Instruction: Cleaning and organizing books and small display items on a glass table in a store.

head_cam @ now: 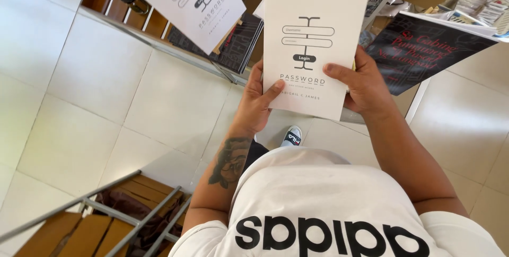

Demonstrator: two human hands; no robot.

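Head view. I see one white booklet point(313, 50) held upright in front of the body, its front cover facing the camera. The cover is plain white with a small black line drawing and dark print in its middle.

The left hand point(254, 106) has its grip closed on the lower left edge of the booklet, thumb across the cover, remaining fingers behind it and out of sight. The right hand point(360, 84) has its grip closed on the lower right edge in the same way, thumb on the cover. Behind the booklet, at the right hand, a thin edge suggests a second item in the same grip; I cannot tell what it is.

Position of the booklet: lifted clear, above the tiled floor point(106, 103), touching nothing but the two hands. It hangs just before a display rack point(159, 45) that carries further printed matter: a matching white copy point(191, 2) leaning at the upper left, a stack of dark booklets point(238, 39) beside it, and a black booklet with red lettering point(424, 50) at the right. A second rack with wooden slats point(101, 220) stands at the lower left. One shoe point(291, 136) shows below the booklet.

Progress, as I judge it: the booklet is already picked up and secured in both hands, cover shut. It is not opened, and it is not set down on either rack. Either of those remains undone at this moment.
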